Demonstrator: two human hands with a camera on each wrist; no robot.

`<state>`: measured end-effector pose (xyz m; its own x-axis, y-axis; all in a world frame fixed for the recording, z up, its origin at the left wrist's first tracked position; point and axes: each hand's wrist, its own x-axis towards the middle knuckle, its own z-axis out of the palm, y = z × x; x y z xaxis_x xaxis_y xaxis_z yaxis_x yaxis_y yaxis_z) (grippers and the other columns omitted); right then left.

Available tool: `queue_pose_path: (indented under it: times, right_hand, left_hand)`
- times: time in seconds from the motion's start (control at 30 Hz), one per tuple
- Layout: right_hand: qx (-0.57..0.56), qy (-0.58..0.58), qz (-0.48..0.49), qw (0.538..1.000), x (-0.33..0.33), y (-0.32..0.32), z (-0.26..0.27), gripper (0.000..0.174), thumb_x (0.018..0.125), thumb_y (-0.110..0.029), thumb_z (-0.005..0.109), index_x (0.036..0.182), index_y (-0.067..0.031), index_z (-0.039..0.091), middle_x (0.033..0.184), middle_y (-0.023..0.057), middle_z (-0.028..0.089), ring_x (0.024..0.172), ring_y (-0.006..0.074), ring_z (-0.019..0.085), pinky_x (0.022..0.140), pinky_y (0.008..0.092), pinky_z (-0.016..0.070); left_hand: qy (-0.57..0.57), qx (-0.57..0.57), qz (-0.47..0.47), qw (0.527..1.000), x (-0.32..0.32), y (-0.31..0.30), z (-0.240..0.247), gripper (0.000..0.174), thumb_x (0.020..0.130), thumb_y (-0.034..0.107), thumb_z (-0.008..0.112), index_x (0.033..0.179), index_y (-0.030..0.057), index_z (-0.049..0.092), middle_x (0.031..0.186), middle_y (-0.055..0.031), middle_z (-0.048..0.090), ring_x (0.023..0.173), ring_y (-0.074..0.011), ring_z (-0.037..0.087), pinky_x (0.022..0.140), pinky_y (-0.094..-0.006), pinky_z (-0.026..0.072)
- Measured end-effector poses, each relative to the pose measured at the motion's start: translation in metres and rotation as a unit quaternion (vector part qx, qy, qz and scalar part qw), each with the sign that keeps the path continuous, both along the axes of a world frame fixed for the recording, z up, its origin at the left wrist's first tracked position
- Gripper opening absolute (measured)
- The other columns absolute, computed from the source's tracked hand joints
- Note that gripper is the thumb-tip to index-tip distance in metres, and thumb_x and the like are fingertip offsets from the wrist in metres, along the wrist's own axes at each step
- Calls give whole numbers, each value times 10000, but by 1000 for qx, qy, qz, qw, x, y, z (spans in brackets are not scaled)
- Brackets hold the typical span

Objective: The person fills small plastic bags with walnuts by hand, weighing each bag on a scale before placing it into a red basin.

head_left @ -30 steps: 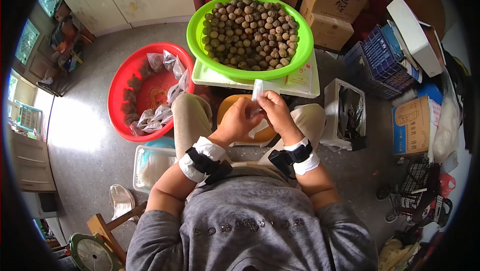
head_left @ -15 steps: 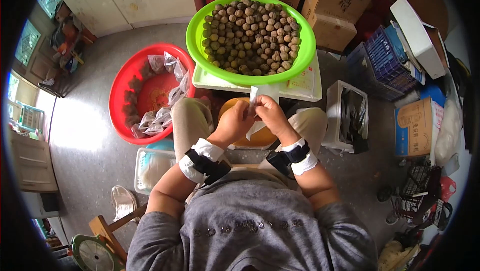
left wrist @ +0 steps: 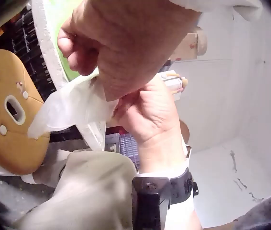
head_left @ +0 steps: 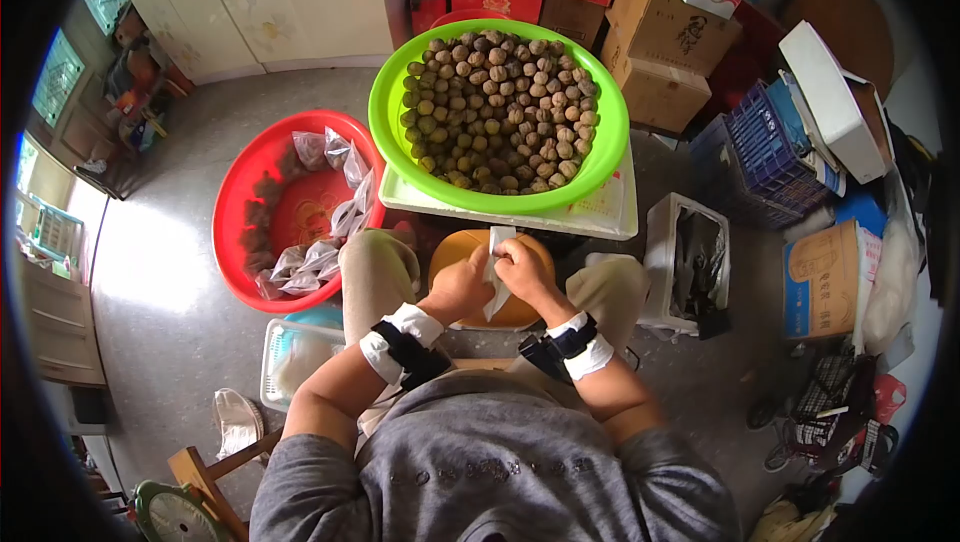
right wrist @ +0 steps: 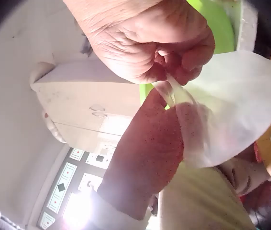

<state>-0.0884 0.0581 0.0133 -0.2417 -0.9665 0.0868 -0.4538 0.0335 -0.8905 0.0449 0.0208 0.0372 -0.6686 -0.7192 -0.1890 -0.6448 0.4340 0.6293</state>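
Both hands are at one thin, clear plastic bag (head_left: 496, 294) between the knees. The left hand (head_left: 461, 287) pinches one side of it. On the other side the right hand (head_left: 528, 272) grips the bag's edge with curled fingers. From the right wrist, the bag (right wrist: 243, 103) spreads out flat and looks empty, with part of the left hand (right wrist: 147, 148) behind it. Just beyond the hands a green basin (head_left: 384, 117) is full of walnuts (head_left: 500, 107).
The green basin rests on a white foam box (head_left: 430, 204). Left of it stands a red basin (head_left: 226, 227) with filled bags (head_left: 322, 254) around its inside. Below the hands is a yellow stool (head_left: 450, 250). To the right is a white bin (head_left: 660, 262) with black plastic inside.
The head view has tilted, so the basins sit lower in it. Both hands have shifted slightly left with the bag, which stays held between them.
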Motion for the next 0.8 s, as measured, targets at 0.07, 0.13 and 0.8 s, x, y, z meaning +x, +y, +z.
queue_pose_path:
  times: [0.07, 0.13, 0.8]
  right_hand:
    - [23, -26, -5, 999, -2, -5, -12, 112, 659, -34, 471, 752, 2, 522, 687, 149, 548, 659, 282, 543, 586, 322, 424]
    - [23, 77, 6, 997, -11, -6, -13, 160, 679, -73, 475, 817, -4, 517, 741, 177, 557, 718, 314, 543, 609, 351, 428]
    - [176, 380, 162, 894, -172, -180, 52, 240, 631, -127, 583, 823, -9, 501, 759, 151, 535, 698, 282, 516, 619, 343, 405]
  left_hand:
    - [7, 29, -8, 1000, 2, -3, 0, 580, 646, 148, 498, 1174, 25, 291, 792, -228, 551, 744, -358, 542, 670, -401, 424]
    - [46, 69, 2, 997, 9, -11, -10, 542, 654, 126, 485, 1161, 15, 328, 808, -228, 551, 773, -353, 538, 689, -393, 420]
    - [173, 233, 137, 947, 32, -72, -77, 221, 772, 176, 488, 891, -8, 521, 722, -52, 552, 651, -103, 514, 581, -247, 422]
